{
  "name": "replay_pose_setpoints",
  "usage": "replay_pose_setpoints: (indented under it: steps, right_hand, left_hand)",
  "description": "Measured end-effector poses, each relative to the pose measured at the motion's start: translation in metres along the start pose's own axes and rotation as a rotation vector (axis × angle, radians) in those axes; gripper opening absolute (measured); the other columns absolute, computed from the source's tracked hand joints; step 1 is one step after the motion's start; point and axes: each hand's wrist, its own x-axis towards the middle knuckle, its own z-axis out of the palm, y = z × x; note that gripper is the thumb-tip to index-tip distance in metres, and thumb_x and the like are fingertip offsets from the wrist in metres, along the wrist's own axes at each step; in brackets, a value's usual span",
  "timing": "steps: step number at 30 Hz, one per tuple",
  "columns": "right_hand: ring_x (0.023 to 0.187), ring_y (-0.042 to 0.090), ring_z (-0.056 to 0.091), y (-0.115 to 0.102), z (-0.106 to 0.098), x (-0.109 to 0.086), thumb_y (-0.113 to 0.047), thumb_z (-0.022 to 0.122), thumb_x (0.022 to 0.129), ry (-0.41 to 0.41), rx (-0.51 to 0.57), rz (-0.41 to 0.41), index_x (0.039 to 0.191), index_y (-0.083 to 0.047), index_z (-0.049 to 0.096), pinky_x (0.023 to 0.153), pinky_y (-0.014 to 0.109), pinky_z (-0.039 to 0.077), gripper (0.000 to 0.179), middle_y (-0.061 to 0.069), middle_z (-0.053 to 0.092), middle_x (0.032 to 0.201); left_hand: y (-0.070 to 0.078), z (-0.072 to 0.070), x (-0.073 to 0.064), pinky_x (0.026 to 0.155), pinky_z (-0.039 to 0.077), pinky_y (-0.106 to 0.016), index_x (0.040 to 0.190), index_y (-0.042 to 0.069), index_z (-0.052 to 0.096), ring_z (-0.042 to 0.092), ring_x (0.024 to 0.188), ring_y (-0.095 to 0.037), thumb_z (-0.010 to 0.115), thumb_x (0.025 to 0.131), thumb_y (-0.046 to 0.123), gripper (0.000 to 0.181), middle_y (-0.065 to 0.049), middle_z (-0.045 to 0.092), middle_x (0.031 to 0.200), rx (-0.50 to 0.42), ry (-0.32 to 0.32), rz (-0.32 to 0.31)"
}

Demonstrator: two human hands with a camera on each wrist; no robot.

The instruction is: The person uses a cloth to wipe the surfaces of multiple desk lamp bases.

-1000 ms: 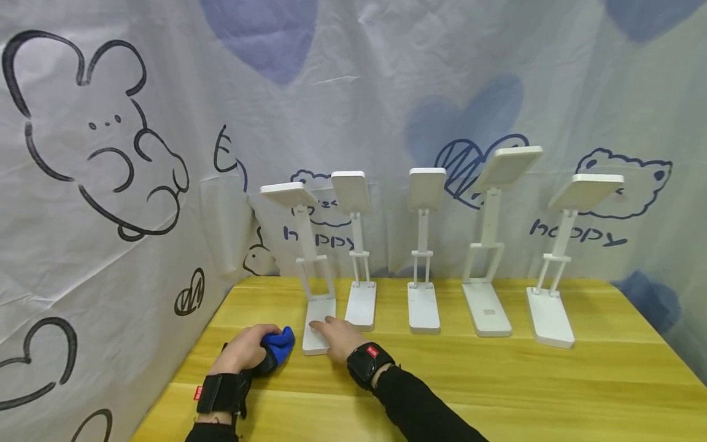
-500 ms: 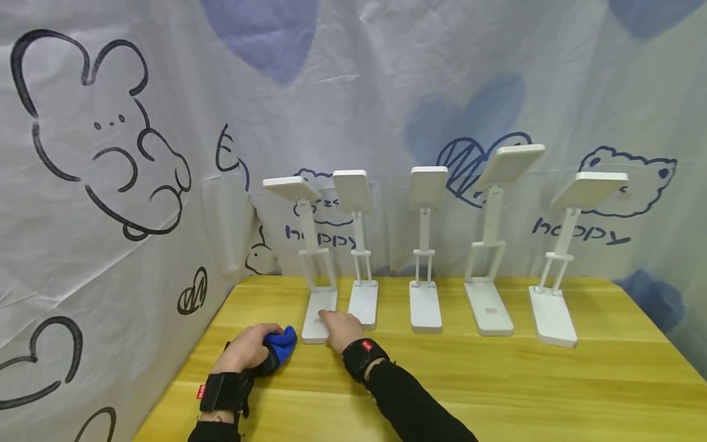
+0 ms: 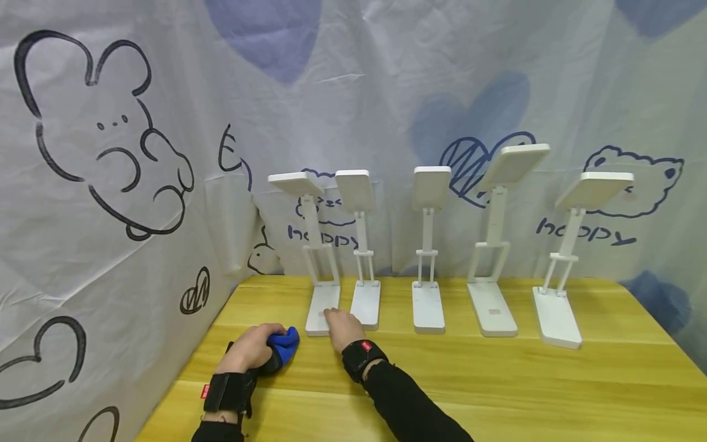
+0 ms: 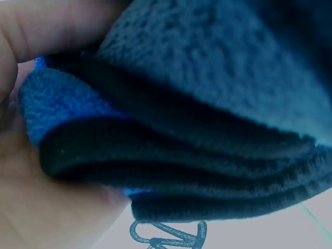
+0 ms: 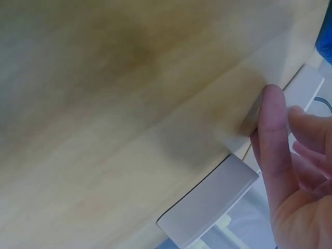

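A folded blue and black cloth (image 3: 284, 347) is gripped in my left hand (image 3: 248, 350), low over the table's left side. The left wrist view shows the cloth's layered dark edges (image 4: 155, 150) between thumb and fingers. My right hand (image 3: 345, 328) reaches to the leftmost white folding desk lamp (image 3: 324, 301), its fingertips on the right part of the lamp's base. In the right wrist view the thumb (image 5: 275, 140) lies straight beside that base (image 5: 306, 91), with the other fingers bent behind it. The second lamp (image 3: 366, 301) stands just right of this hand.
Three more white desk lamps, one in the middle (image 3: 428, 307), one tall (image 3: 491, 307) and one at far right (image 3: 556, 313), stand in the row. All rest on a yellow wood-grain table (image 3: 497, 387). A printed curtain (image 3: 375, 110) hangs close behind and at left.
The leftmost lamp has slid back toward the curtain under my right hand, lining up with the others. The right fingers have drawn closer together. My left hand and cloth have barely moved.
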Motion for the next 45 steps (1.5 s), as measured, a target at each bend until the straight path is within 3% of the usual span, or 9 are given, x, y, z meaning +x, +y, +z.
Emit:
replay_pose_setpoints:
  steps: [9,13,18,21,25,29,33,39,45]
  right_hand:
    - [0.071,0.019,0.070,0.002,0.002,0.001,-0.003,0.074,0.084,0.005,0.097,0.108,0.108,-0.009,0.071,0.058,0.029,0.055,0.025,0.004,0.073,0.082]
    - [0.076,0.021,0.071,0.001,0.000,0.000,-0.002,0.071,0.086,-0.003,0.131,0.117,0.116,-0.008,0.069,0.062,0.031,0.057,0.031,0.007,0.074,0.089]
    - [0.083,0.024,0.072,0.002,-0.008,0.001,-0.004,0.070,0.087,0.069,0.150,0.076,0.111,-0.009,0.073,0.065,0.032,0.058,0.025,0.009,0.075,0.098]
    - [0.085,0.024,0.071,0.005,-0.013,0.003,-0.007,0.072,0.086,0.136,0.118,0.058,0.106,-0.011,0.075,0.067,0.034,0.057,0.021,0.007,0.076,0.097]
    - [0.105,0.028,0.063,0.013,-0.017,0.002,-0.014,0.074,0.085,0.187,0.013,0.090,0.104,-0.017,0.076,0.083,0.047,0.053,0.020,0.004,0.073,0.107]
    - [0.127,0.035,0.049,0.024,-0.018,0.000,-0.018,0.072,0.085,0.127,-0.025,0.138,0.111,-0.018,0.075,0.098,0.063,0.042,0.026,0.009,0.063,0.128]
    - [0.133,0.039,0.043,0.032,-0.017,-0.001,-0.023,0.072,0.087,0.045,0.012,0.159,0.113,-0.019,0.075,0.099,0.065,0.041,0.027,0.013,0.056,0.136]
    - [0.129,0.038,0.046,0.038,-0.016,-0.004,-0.029,0.071,0.088,-0.006,0.052,0.154,0.110,-0.018,0.076,0.092,0.065,0.045,0.024,0.010,0.059,0.132]
    - [0.115,0.032,0.054,0.044,-0.016,-0.007,-0.026,0.071,0.088,-0.032,0.024,0.154,0.106,-0.018,0.075,0.075,0.053,0.056,0.020,0.006,0.064,0.118]
  left_hand:
    - [-0.002,0.003,0.003,0.100,0.046,-0.055,0.115,0.014,0.071,0.060,0.116,-0.037,0.049,0.074,-0.016,0.055,-0.016,0.066,0.124,0.006,-0.002,0.000]
    - [-0.004,0.001,0.002,0.099,0.047,-0.053,0.107,0.016,0.076,0.061,0.115,-0.035,0.049,0.072,-0.017,0.055,-0.014,0.067,0.121,-0.007,-0.014,0.019]
    - [-0.004,-0.004,0.000,0.098,0.049,-0.051,0.101,0.018,0.078,0.062,0.113,-0.033,0.050,0.075,-0.017,0.052,-0.012,0.069,0.117,-0.033,-0.029,0.020]
    - [-0.001,-0.004,0.000,0.099,0.049,-0.051,0.097,0.019,0.079,0.063,0.111,-0.032,0.053,0.079,-0.017,0.048,-0.009,0.071,0.113,-0.049,-0.047,0.040]
    - [0.004,-0.002,0.001,0.100,0.048,-0.050,0.091,0.020,0.080,0.064,0.110,-0.032,0.054,0.078,-0.019,0.049,-0.006,0.073,0.107,-0.068,-0.065,0.071]
    - [0.006,0.001,0.001,0.101,0.048,-0.049,0.088,0.021,0.080,0.064,0.110,-0.031,0.052,0.076,-0.022,0.052,-0.004,0.073,0.105,-0.080,-0.085,0.064]
    - [0.009,0.001,0.000,0.101,0.048,-0.049,0.088,0.020,0.080,0.064,0.110,-0.030,0.053,0.075,-0.022,0.051,-0.004,0.073,0.105,-0.087,-0.094,0.067]
    - [0.013,0.001,0.000,0.101,0.048,-0.049,0.087,0.019,0.080,0.064,0.109,-0.027,0.056,0.075,-0.022,0.050,-0.004,0.073,0.105,-0.105,-0.110,0.055]
    - [0.016,0.001,-0.002,0.101,0.048,-0.049,0.089,0.019,0.080,0.064,0.109,-0.027,0.054,0.074,-0.024,0.052,-0.004,0.073,0.105,-0.116,-0.131,0.073]
